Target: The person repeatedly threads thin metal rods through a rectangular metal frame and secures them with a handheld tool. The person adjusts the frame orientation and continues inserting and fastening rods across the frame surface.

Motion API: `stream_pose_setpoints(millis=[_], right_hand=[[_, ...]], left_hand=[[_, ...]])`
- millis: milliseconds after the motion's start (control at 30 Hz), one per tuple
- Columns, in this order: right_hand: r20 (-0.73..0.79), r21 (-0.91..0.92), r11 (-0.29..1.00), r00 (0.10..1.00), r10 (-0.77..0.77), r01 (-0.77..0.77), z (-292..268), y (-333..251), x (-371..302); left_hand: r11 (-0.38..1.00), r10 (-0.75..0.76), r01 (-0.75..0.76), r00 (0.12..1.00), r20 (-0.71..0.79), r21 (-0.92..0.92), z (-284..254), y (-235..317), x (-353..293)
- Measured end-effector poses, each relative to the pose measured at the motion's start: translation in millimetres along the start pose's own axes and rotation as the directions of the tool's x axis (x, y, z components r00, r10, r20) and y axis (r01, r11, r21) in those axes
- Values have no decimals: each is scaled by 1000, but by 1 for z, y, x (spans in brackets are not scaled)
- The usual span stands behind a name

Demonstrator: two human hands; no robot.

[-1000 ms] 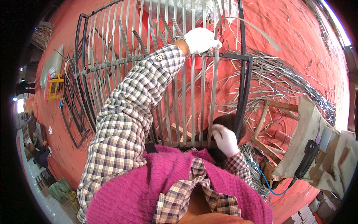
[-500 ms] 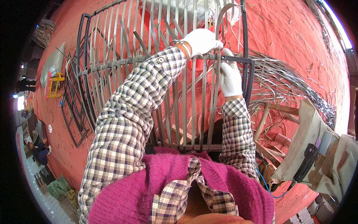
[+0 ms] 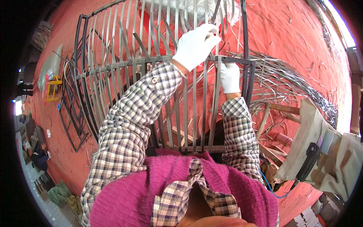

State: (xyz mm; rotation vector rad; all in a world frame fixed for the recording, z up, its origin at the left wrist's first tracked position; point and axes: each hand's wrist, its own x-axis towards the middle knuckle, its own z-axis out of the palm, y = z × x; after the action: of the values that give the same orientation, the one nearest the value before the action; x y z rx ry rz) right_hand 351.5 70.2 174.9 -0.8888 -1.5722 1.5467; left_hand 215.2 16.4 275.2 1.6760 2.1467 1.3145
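In front of me stands a dark metal frame (image 3: 246,79) strung with grey flat strips (image 3: 166,126) and crossed by a wrapped bar (image 3: 124,63). My left hand (image 3: 194,46), in a white glove, is just above the bar near its right end. Its fingers are curled together at a grey strip (image 3: 217,81) that runs over the bar. Just below the bar, my right hand (image 3: 230,78), also gloved in white, is closed beside the same strip. Its fingertips are partly hidden by the bar and strip. Several loose strip ends stick up left of my left hand.
A heap of loose grey strips (image 3: 298,83) lies on the red floor to the right. Nearer is a cloth-covered wooden stand (image 3: 312,125) with a black corded tool (image 3: 310,160). Dark frames (image 3: 73,121) and a yellow stool (image 3: 53,89) are at left, with a person (image 3: 39,157) farther off.
My left hand has shifted slightly left and turned, away from the right hand. The curved strip loop above the bar no longer shows. My right fingers have drawn down below the bar.
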Motion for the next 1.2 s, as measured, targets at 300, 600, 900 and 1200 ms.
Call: stream_pose_setpoints(millis=[300,600,900,1200], right_hand=[[87,-232,973,995,41,-20,-14,-18,-10],[401,-61,977,892,210,-202,-37,-24,-23],[580,-142,980,791,197,-141,-48,-46,-16],[577,82,936,783,234,-341,-48,-53,-28]], left_hand=[[949,-44,-120,865,500,291,-5,10,-7],[889,127,-352,802,583,291,-3,3,-13],[803,170,-401,863,476,441,7,6,-21],[828,152,-378,862,484,414,5,4,-21]])
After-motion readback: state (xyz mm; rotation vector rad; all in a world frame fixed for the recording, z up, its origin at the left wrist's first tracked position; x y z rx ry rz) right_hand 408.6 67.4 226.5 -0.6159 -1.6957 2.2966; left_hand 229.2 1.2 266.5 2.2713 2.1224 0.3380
